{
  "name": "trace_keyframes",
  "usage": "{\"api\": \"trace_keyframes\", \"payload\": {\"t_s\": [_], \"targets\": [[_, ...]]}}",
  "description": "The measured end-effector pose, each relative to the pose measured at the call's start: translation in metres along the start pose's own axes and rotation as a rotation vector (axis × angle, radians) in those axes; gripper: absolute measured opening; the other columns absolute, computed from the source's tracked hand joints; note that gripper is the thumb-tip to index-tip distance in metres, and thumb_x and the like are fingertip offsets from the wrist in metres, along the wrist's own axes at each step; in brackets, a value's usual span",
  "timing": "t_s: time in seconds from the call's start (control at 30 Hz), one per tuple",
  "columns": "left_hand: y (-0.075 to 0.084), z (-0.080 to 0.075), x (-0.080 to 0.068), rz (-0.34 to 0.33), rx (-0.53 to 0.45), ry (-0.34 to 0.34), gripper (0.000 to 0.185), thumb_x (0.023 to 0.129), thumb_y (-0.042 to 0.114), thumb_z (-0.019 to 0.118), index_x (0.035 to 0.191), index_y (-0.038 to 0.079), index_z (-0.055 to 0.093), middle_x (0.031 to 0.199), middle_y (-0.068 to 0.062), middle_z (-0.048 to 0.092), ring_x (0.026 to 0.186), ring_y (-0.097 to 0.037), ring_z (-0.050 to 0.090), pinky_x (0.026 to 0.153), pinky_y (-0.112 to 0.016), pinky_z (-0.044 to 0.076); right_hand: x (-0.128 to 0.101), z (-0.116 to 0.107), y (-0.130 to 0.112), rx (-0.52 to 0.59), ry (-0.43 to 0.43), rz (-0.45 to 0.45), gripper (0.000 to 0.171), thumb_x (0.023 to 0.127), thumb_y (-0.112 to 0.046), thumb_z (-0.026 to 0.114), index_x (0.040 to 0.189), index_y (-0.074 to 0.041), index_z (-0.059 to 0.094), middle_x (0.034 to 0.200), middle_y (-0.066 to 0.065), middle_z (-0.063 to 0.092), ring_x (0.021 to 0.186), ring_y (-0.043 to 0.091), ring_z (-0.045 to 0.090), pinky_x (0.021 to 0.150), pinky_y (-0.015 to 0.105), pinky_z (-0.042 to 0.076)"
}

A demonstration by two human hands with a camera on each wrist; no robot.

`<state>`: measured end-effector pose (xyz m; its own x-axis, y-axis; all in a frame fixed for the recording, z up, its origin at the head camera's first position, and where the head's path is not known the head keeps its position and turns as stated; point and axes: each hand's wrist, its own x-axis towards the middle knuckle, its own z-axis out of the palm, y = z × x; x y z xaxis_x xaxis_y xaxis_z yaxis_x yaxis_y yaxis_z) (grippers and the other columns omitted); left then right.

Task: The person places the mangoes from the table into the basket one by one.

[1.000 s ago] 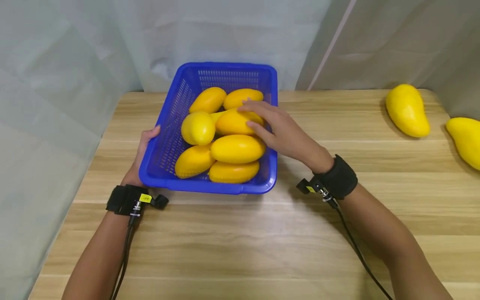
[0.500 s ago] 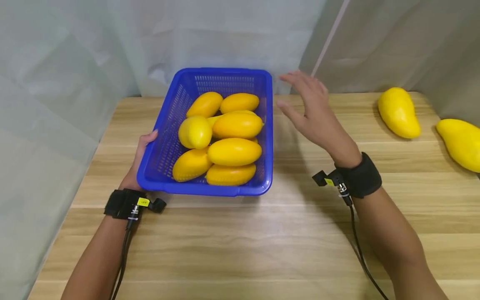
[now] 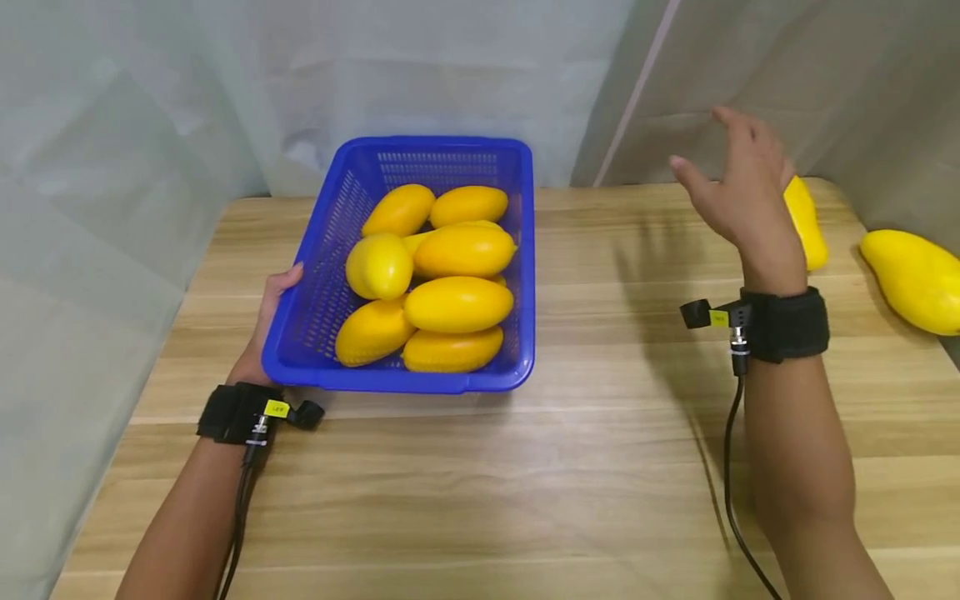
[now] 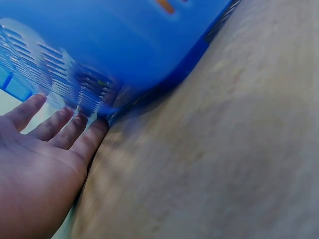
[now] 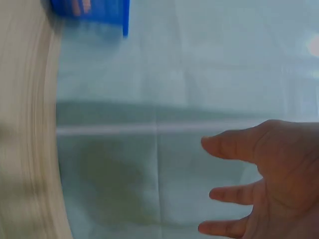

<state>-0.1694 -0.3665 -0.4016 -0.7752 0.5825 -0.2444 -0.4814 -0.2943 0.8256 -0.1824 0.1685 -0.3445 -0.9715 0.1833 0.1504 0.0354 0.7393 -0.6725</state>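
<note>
Your left hand (image 3: pixel 268 321) lies flat against the left wall of the blue basket (image 3: pixel 341 212), its grip spread with straight fingers (image 4: pixel 59 125) on the mesh; the basket sits on the worktop (image 3: pixel 600 433) piled with yellow mangoes (image 3: pixel 457 304). Your right hand (image 3: pixel 742 196) hovers above the worktop's right side, grip spread and holding nothing, directly in front of a loose mango (image 3: pixel 808 223). Another mango (image 3: pixel 911 279) lies at the far right edge.

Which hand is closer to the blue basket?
Left. The left hand rests against the basket on its left wall. The right hand is open in the air far to the basket's right, in front of a mango on the table.
</note>
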Motion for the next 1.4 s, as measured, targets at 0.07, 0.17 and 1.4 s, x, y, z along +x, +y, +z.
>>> {"api": "trace_keyframes", "payload": {"t_s": [0.07,0.17,1.4], "targets": [[0.001,-0.001,0.000,0.005,0.013,0.002,0.055,0.106,0.051,0.029,0.155,0.027,0.034,0.130,-0.001,0.062,0.108,-0.017,0.063,0.091,-0.033,0.053,0.002,-0.007,0.008,-0.011,-0.019,0.088,0.078,0.101,-0.046,0.052,0.164,-0.018,0.013,0.168,0.015,0.007,0.152,0.036,0.001,0.118,0.054,-0.001],[0.002,-0.001,-0.001,0.007,0.033,0.009,0.055,0.105,0.051,0.029,0.155,0.028,0.032,0.131,0.000,0.062,0.109,-0.017,0.062,0.091,-0.033,0.053,0.005,-0.014,0.022,-0.033,-0.031,0.191,0.082,0.100,-0.051,0.051,0.164,-0.019,0.009,0.168,0.018,0.002,0.151,0.040,-0.001,0.117,0.058,0.001],[0.003,0.000,-0.004,-0.010,0.109,0.025,0.059,0.105,0.055,0.027,0.158,0.031,0.028,0.132,0.002,0.059,0.109,-0.014,0.061,0.091,-0.032,0.053,0.020,-0.012,0.118,-0.040,0.015,0.473,0.075,0.100,-0.034,0.050,0.163,-0.012,0.014,0.164,0.024,0.002,0.147,0.048,0.007,0.115,0.066,0.020]]}}
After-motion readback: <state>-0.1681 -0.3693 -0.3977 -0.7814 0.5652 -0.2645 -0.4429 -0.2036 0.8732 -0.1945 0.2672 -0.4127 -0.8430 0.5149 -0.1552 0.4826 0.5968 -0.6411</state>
